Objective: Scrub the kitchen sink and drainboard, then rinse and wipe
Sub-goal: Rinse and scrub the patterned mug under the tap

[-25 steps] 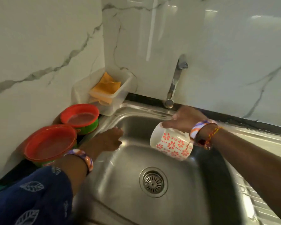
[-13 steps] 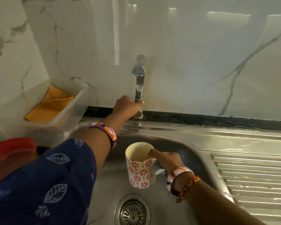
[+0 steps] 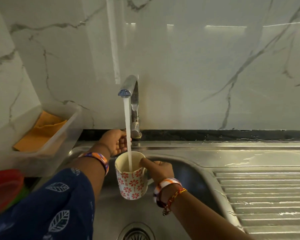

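The right hand (image 3: 160, 170) holds the mug (image 3: 131, 177) upright over the sink (image 3: 189, 172) — grip clenched on its handle side, thumb on the rim. Water from the tap (image 3: 131, 90) streams into it. The left hand (image 3: 115, 142) sits at the tap's base — whether its grip holds anything, I cannot tell.

A: Mug (image 3: 132, 183), centre: white, red-orange flower print, cream inside. Sleeve (image 3: 47, 203) at 7 o'clock?
B: Navy, pale leaf outlines. Bangles (image 3: 100, 159) orange, purple, white.
A: Cloth (image 3: 42, 130) at 9 o'clock: orange. Bowl (image 3: 4, 187) at 8: red over green.
B: Wall (image 3: 197, 66): white marble, grey veins. Sink (image 3: 189, 172): steel grey.
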The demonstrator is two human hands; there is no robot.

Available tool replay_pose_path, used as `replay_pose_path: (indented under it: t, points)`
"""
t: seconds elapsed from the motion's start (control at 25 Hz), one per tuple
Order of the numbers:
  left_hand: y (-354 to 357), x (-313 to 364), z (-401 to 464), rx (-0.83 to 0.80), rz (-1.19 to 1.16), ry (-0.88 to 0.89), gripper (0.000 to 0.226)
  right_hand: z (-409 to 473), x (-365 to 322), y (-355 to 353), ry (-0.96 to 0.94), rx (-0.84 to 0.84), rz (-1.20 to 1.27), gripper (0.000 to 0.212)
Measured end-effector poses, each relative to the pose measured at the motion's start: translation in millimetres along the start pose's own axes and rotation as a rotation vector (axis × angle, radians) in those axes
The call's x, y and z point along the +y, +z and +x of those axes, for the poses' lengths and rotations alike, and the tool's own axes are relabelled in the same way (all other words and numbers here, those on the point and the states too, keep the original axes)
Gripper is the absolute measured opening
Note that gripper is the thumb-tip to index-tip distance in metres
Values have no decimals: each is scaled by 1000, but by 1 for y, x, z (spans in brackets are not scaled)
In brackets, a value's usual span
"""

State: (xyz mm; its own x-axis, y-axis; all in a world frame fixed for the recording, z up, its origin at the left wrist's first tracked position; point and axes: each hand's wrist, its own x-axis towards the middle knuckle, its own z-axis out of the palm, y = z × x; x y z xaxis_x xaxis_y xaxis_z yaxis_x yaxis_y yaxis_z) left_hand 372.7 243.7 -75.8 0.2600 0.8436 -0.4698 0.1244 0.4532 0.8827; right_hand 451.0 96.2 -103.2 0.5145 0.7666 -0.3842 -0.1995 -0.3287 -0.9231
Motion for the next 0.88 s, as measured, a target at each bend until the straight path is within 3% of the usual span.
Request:
replay_pose_path:
  t: [0.4,0.64,0.76,0.88]
  points:
    - [-4,3,8,13,19,-25,20,2,-6,-4,-5,15,-42,20]
    - [-6,3,4,-3,-33,-25,20,0,5,1,99,39,59,22]
    - [-5,3,4,1,-21,-28,23,5,13,2,71,23,-71,22]
    - [-5,2,4,1,-16,-21,23,9,17,0,-105,29,-427,29]
